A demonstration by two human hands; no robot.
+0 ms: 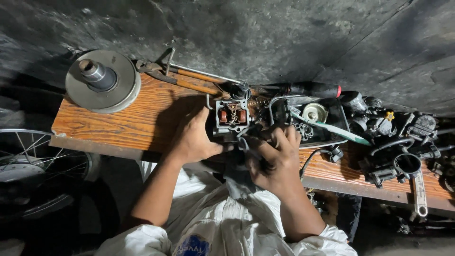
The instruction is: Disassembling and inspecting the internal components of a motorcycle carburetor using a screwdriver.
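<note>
An open carburetor body (pixel 232 115) with two reddish floats showing rests on the wooden bench (pixel 128 121). My left hand (pixel 193 137) grips its left side and steadies it. My right hand (pixel 275 159) is closed around a dark tool or part just below and to the right of the carburetor; what it holds is mostly hidden by the fingers. A dark rag (pixel 237 178) hangs at the bench edge between my wrists.
A round metal clutch disc (pixel 102 80) lies at the bench's left end. Pliers and a screwdriver (pixel 189 80) lie behind the carburetor. A black tray (pixel 322 121) holds small parts and a toothbrush (pixel 332 128). More carburetors (pixel 403 142) and a wrench (pixel 419 192) sit right. A spoked wheel (pixel 28 156) stands left.
</note>
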